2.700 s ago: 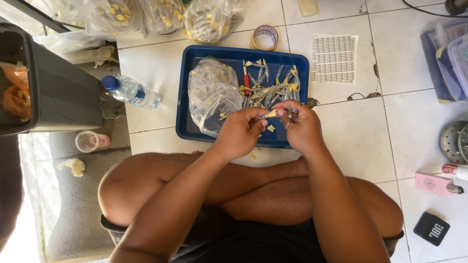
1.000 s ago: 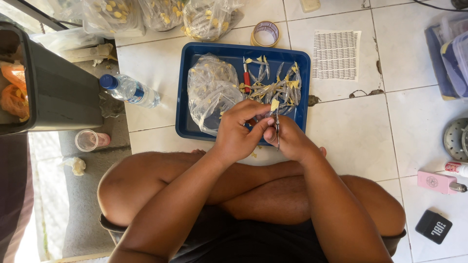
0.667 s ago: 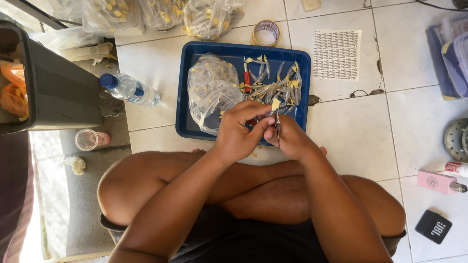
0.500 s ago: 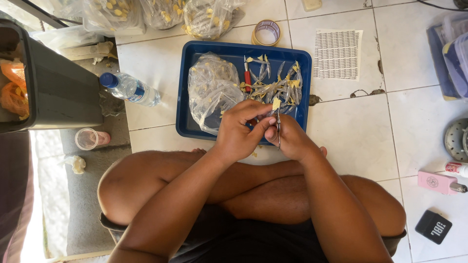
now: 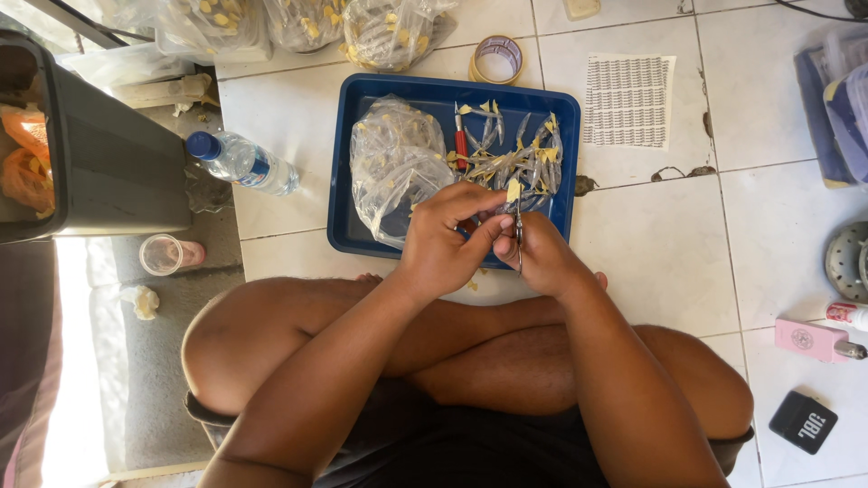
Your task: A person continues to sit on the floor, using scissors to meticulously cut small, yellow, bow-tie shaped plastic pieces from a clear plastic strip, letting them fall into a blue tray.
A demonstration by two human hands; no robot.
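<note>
I sit cross-legged on a white tiled floor behind a blue tray. My left hand and my right hand meet over the tray's near edge, both pinching one thin clear item with a yellow tag held upright between them. In the tray lie a crumpled clear plastic bag of such items, a loose pile of clear packets with yellow tags and a red-handled tool.
A water bottle lies left of the tray beside a dark bin. A tape roll, a printed label sheet and filled bags lie beyond. A pink device and black speaker lie right.
Since the earliest frame both hands shifted slightly left and closer together over the tray edge, now holding the item upright. In the last second they have stayed almost still.
</note>
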